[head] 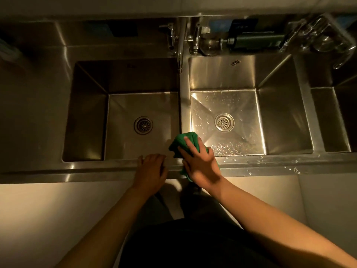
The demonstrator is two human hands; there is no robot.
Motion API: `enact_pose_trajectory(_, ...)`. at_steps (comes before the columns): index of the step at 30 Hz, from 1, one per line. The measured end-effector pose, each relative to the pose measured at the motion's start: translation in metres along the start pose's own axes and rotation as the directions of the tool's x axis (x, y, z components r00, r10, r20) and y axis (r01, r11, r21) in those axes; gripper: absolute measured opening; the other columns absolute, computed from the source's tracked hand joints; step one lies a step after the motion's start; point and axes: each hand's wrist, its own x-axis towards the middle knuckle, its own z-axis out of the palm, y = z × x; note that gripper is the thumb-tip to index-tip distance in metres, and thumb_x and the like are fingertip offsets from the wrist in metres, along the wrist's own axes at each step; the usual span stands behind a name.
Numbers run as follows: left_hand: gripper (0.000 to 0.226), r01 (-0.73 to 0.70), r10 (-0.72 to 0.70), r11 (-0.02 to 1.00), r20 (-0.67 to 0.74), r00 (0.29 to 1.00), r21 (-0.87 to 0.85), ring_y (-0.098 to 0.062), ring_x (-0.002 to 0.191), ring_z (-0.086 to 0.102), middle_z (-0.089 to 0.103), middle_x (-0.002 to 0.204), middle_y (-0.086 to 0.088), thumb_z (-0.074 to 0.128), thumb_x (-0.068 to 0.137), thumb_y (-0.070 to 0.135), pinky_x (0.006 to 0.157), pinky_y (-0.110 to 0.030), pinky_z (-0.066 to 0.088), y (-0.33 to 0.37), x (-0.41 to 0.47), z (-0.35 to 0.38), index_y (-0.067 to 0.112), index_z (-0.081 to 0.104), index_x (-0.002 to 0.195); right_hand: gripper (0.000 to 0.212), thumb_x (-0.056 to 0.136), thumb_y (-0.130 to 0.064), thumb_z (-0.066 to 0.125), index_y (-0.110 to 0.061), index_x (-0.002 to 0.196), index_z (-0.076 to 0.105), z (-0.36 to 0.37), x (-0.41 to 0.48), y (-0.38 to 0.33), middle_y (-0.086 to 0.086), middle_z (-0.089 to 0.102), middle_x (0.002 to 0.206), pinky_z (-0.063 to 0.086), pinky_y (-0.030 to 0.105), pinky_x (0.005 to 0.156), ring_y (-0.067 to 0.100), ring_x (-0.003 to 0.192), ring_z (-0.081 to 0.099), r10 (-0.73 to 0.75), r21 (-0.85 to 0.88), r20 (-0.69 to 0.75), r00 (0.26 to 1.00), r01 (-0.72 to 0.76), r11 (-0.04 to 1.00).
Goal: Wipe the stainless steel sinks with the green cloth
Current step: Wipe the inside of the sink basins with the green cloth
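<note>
1. The right hand [201, 163] lies palm-down on the green cloth [182, 143] with fingers spread and mostly straight. It presses the cloth rather than clamping it.
2. The cloth sits bunched under that hand, where the divider [184, 105] between the two sinks meets the front rim [96, 167]. One end sticks out past the fingertips and another hangs over the rim below the palm.
3. The left hand [151, 169] rests just left of the cloth hand, palm-down on the same rim. Its fingers are relaxed and it holds nothing.
4. The left sink [87, 113] is ahead-left of the cloth and looks dry, with its drain [143, 125] in the middle of the floor.
5. The right sink [280, 113] is ahead-right. Water droplets [228, 147] lie on its floor close to the cloth and along the rim further right.
6. The faucet [180, 53] is straight ahead of the cloth, over the divider at the back.
7. A dark bottle [257, 42] stands behind the right sink, well away from both hands.
</note>
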Motion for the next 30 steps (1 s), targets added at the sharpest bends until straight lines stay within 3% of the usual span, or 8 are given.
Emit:
enact_pose_trajectory(4, 0.048, 0.025, -0.024, 0.999, -0.016, 1.000, 0.028, -0.026, 0.137, 0.047, 0.057, 0.145, -0.004, 0.055, 0.102, 0.036, 0.123, -0.054, 0.015, 0.022, 0.001, 0.006, 0.018, 0.052, 0.146, 0.053, 0.108, -0.030, 0.028, -0.034, 0.160, 0.025, 0.007, -0.018, 0.038, 0.000, 0.009, 0.171, 0.033, 0.040, 0.107, 0.025, 0.156, 0.018, -0.125, -0.048, 0.053, 0.991, 0.128, 0.991)
enact_pose_trajectory(6, 0.051, 0.030, -0.030, 0.999, -0.018, 0.999, 0.032, -0.025, 0.141, 0.043, 0.053, 0.150, -0.004, 0.055, 0.102, 0.035, 0.123, -0.055, 0.014, 0.028, 0.001, 0.008, 0.019, 0.047, 0.150, 0.050, 0.110, -0.025, 0.021, -0.025, 0.160, 0.028, 0.006, -0.024, 0.055, 0.002, 0.012, 0.170, 0.021, 0.030, 0.115, 0.012, 0.155, 0.017, -0.117, 0.225, 0.129, 0.985, 0.086, 0.971)
enact_pose_trajectory(7, 0.054, 0.027, -0.026, 1.000, -0.034, 0.999, 0.011, -0.026, 0.143, 0.041, 0.049, 0.153, -0.005, 0.056, 0.101, 0.034, 0.124, -0.056, 0.013, 0.031, 0.001, 0.009, 0.019, 0.045, 0.152, 0.050, 0.110, -0.030, 0.024, -0.026, 0.159, 0.032, 0.007, -0.028, 0.068, 0.001, 0.016, 0.170, 0.022, 0.033, 0.115, 0.017, 0.154, 0.021, -0.092, 0.242, 0.106, 0.990, 0.064, 0.968)
enact_pose_trajectory(10, 0.062, 0.002, -0.008, 0.998, -0.082, 0.997, -0.068, -0.030, 0.148, 0.033, 0.040, 0.159, -0.009, 0.060, 0.099, 0.030, 0.123, -0.060, 0.016, 0.035, 0.001, 0.012, 0.017, 0.038, 0.155, 0.050, 0.102, -0.041, 0.045, -0.036, 0.152, 0.045, 0.003, -0.047, 0.105, -0.004, 0.034, 0.163, 0.034, 0.046, 0.108, 0.034, 0.150, 0.030, 0.015, -0.106, 0.108, 0.994, -0.004, 0.994)
enact_pose_trajectory(12, 0.061, -0.038, 0.030, 0.996, -0.091, 0.995, -0.085, -0.033, 0.147, 0.033, 0.039, 0.159, -0.011, 0.059, 0.100, 0.031, 0.122, -0.058, 0.022, 0.038, 0.005, 0.013, 0.014, 0.038, 0.155, 0.045, 0.101, -0.040, 0.046, -0.034, 0.145, 0.054, -0.005, -0.059, 0.126, -0.004, 0.045, 0.157, 0.038, 0.049, 0.105, 0.033, 0.146, 0.036, 0.156, -0.044, 0.117, 0.981, -0.152, 0.987)
enact_pose_trajectory(19, 0.071, -0.231, 0.231, 0.971, -0.004, 0.973, -0.062, -0.035, 0.154, 0.025, 0.033, 0.164, -0.013, 0.066, 0.095, 0.032, 0.124, -0.055, 0.022, 0.057, 0.015, 0.019, 0.013, 0.037, 0.157, 0.041, 0.104, -0.045, 0.036, -0.032, 0.135, 0.059, -0.014, -0.067, 0.143, -0.005, 0.055, 0.144, 0.036, 0.047, 0.102, 0.030, 0.140, 0.039, 0.348, -0.159, 0.104, 0.932, -0.330, 0.931)
enact_pose_trajectory(26, 0.064, -0.440, 0.429, 0.892, -0.112, 0.896, -0.103, -0.038, 0.148, 0.036, 0.045, 0.152, -0.016, 0.070, 0.085, 0.010, 0.116, -0.054, 0.037, 0.059, 0.013, 0.032, 0.009, 0.049, 0.145, 0.042, 0.102, -0.044, 0.034, -0.026, 0.130, 0.060, -0.012, -0.037, 0.072, 0.000, 0.055, 0.142, 0.039, 0.050, 0.098, 0.033, 0.136, 0.040, 0.285, -0.126, 0.089, 0.954, -0.273, 0.954)
enact_pose_trajectory(30, 0.066, -0.381, 0.381, 0.925, 0.017, 0.924, -0.015, -0.034, 0.153, 0.028, 0.035, 0.161, -0.011, 0.061, 0.090, 0.026, 0.121, -0.056, 0.029, 0.063, 0.014, 0.042, 0.016, 0.042, 0.153, 0.039, 0.099, -0.044, 0.039, -0.026, 0.125, 0.063, -0.002, -0.027, 0.054, 0.001, 0.058, 0.135, 0.038, 0.049, 0.093, 0.033, 0.129, 0.044, 0.199, -0.105, 0.063, 0.978, -0.192, 0.976)
